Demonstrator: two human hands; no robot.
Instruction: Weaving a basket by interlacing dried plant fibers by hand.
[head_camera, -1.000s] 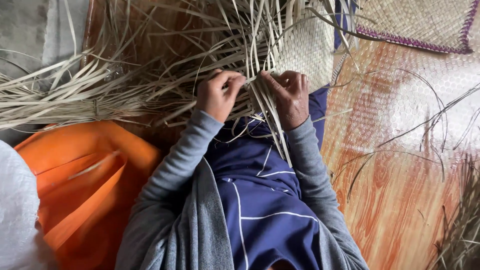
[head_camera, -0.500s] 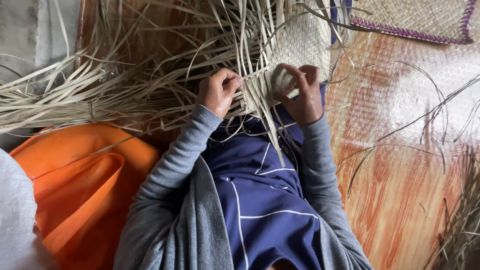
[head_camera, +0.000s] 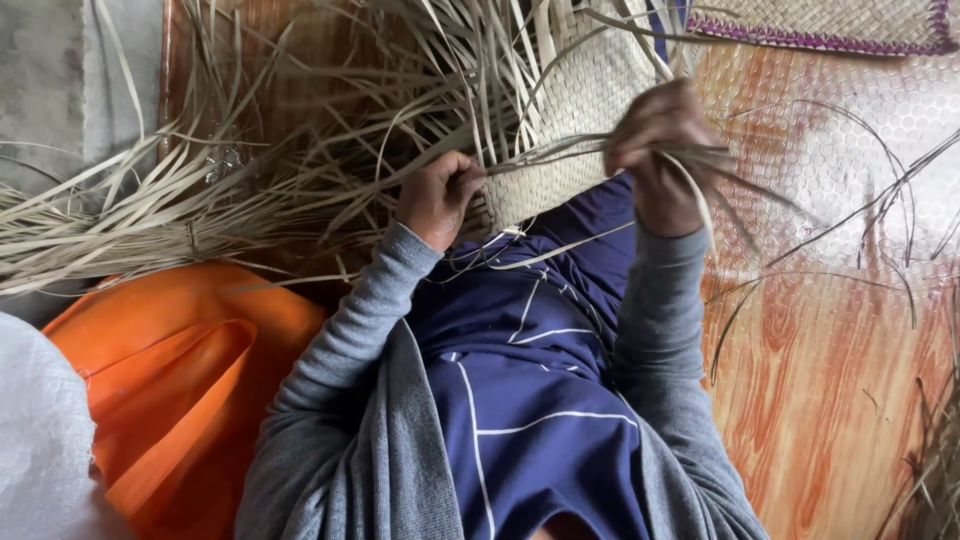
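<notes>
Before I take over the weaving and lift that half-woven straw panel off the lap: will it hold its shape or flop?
The woven panel probably flexes rather than flops: its tight weave looks flat where the left hand pinches its edge. The loose strips likely spring and splay, as they fan out and curl. It seems light; the right hand lifts a bundle of strips easily.

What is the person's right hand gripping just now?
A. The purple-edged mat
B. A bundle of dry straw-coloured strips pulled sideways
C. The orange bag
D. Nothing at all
B: the right hand is closed around a bunch of dry strips drawn across the woven piece, away from the orange bag.
</notes>
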